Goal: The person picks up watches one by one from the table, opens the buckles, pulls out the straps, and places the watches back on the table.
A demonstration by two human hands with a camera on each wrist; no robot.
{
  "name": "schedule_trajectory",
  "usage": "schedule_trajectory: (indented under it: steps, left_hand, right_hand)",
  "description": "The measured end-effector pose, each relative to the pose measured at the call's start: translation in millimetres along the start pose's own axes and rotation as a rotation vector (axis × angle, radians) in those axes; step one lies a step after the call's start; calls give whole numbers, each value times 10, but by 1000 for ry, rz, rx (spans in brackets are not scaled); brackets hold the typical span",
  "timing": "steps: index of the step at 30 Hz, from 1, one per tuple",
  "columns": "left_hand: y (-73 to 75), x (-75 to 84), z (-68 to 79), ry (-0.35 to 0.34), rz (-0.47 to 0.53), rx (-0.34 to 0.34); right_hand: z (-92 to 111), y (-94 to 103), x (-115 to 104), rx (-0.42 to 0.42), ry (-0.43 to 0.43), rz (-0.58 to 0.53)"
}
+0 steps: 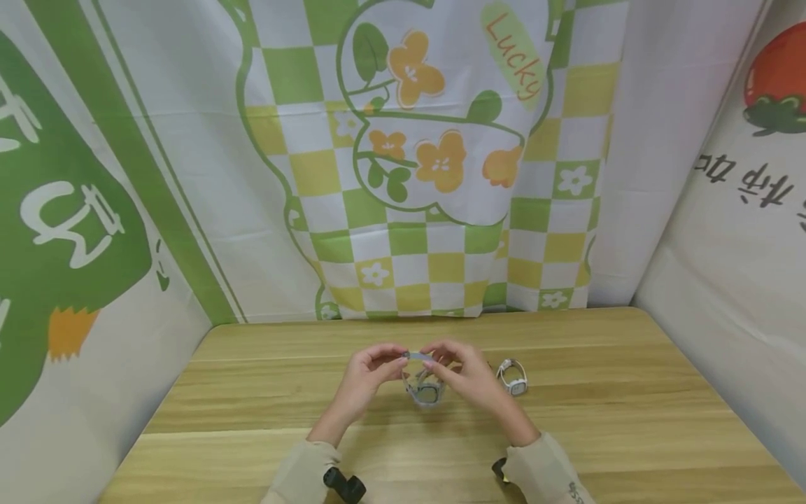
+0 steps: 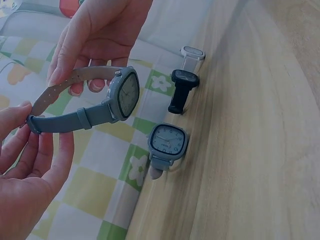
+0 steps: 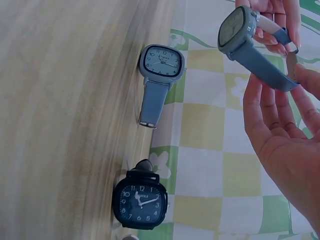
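Observation:
Both hands hold up a blue-grey wristwatch (image 2: 129, 93) with a squarish case, its strap bent into a loop. My left hand (image 1: 370, 371) pinches the strap at one side, thumb and fingertips on it. On the other side my right hand (image 1: 469, 374) has thumb and fingers on the strap (image 3: 265, 65). The dial of the held watch (image 3: 232, 29) faces away from the fingers. A second blue-grey watch (image 2: 169, 140) stands on the table, dial showing. Beside it is a black watch (image 3: 141, 202), hidden behind my right hand in the head view.
A white watch (image 1: 516, 385) stands on the wooden table (image 1: 598, 434), right of my right hand. Behind the table's far edge hangs a green and yellow checked cloth (image 1: 409, 266). Printed cloth (image 1: 724, 266) also hangs along both sides.

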State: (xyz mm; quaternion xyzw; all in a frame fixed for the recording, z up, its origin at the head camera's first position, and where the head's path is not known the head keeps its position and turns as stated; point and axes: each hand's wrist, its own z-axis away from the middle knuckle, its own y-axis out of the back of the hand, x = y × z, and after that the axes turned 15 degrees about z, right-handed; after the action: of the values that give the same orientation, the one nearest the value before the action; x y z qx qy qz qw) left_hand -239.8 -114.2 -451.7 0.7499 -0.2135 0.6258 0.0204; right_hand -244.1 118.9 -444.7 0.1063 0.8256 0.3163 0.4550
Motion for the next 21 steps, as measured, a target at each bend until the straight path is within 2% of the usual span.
schedule_trajectory:
  steps: [8,13,21]
  left_hand:
    - [86,-6,53,7,-13,6]
    - [136,3,62,25,-19,5]
    - [198,-2,91,60,-12,63]
  right_hand:
    - [28,12,48,14,5,-48]
    - [13,0,39,-24,6,-46]
    - [-33,-94,84,-87,-13,-58]
